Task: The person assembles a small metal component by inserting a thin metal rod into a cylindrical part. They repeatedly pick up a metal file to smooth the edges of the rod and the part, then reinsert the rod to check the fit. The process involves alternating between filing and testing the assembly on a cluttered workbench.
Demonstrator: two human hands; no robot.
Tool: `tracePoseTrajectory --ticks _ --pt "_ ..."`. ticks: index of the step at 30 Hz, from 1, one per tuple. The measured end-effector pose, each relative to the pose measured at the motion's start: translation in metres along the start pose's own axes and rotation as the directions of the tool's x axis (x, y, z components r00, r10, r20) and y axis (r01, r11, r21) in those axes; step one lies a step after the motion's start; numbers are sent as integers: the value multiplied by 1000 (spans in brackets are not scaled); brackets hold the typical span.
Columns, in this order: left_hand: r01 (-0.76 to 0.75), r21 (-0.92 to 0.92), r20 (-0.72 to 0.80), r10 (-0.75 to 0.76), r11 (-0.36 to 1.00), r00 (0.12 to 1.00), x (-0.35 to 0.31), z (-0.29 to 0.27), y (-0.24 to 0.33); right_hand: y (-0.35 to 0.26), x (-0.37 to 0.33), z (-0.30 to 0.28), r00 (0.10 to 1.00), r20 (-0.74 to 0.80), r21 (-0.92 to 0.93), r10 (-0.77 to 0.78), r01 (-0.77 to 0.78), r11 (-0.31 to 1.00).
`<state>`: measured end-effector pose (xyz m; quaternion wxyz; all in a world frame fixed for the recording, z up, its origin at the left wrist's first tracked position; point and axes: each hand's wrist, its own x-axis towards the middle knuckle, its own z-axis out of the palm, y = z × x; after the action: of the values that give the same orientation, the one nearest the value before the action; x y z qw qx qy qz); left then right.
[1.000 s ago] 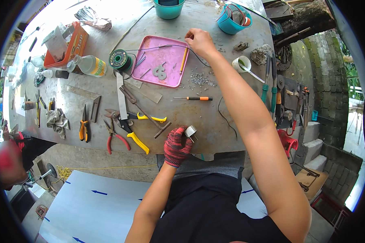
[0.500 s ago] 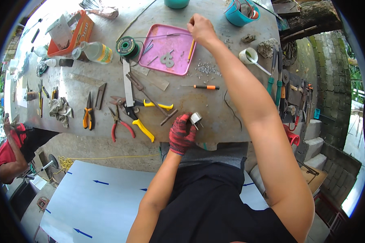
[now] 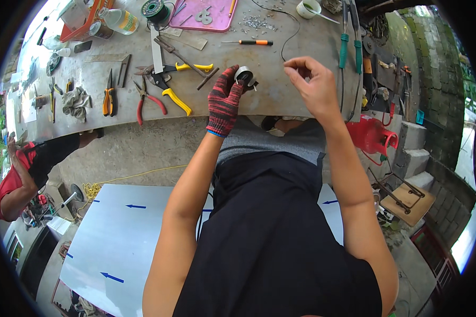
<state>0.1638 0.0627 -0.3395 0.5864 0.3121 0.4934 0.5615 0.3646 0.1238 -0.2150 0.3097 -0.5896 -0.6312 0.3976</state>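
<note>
My left hand [image 3: 225, 103], in a red and black knit glove, grips a small silvery metal cylinder [image 3: 244, 73] above the table's near edge. Its dark inside faces me, and short thin prongs stick out at its lower side. My bare right hand [image 3: 313, 84] hovers to the right of it, thumb and fingertips drawn together; whatever they hold, if anything, is too small to make out. A thin black wire [image 3: 295, 35] runs across the table up to those fingertips; I cannot tell whether they touch it. Beyond the hands lies an orange and black screwdriver [image 3: 254, 42].
Yellow-handled snips [image 3: 177, 101], red-handled pliers [image 3: 154, 103] and orange-handled pliers [image 3: 109, 100] lie left of the gloved hand. A pink tray [image 3: 225, 25] and scattered small metal bits [image 3: 256, 23] are farther back. Green-handled irons or cutters [image 3: 344, 50] lie right. Another person's arm [image 3: 18, 195] shows far left.
My right hand has come back from beside the pink tray toward the gloved hand. The metal cylinder has turned, showing its dark inside. The view has tipped closer to my body.
</note>
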Motion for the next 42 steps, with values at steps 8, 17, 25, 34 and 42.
tracePoseTrajectory --ticks 8,17,25,34,42 --pt "-42 -44 114 47 998 992 -46 43 46 -19 -84 -20 988 -104 -49 -111 106 993" --pt "50 30 117 -53 998 992 -56 65 42 7 -95 -3 984 -159 26 -86 91 996" --pt "24 -205 308 42 978 950 -61 50 46 3 -107 1 988 -150 245 46 -8 969" --pt "-10 -167 219 47 986 975 -73 70 79 -25 -113 -10 974 -221 203 -44 90 975" --pt "-75 -124 142 93 989 985 -81 76 81 -41 -110 -23 855 -258 -246 -450 392 887"
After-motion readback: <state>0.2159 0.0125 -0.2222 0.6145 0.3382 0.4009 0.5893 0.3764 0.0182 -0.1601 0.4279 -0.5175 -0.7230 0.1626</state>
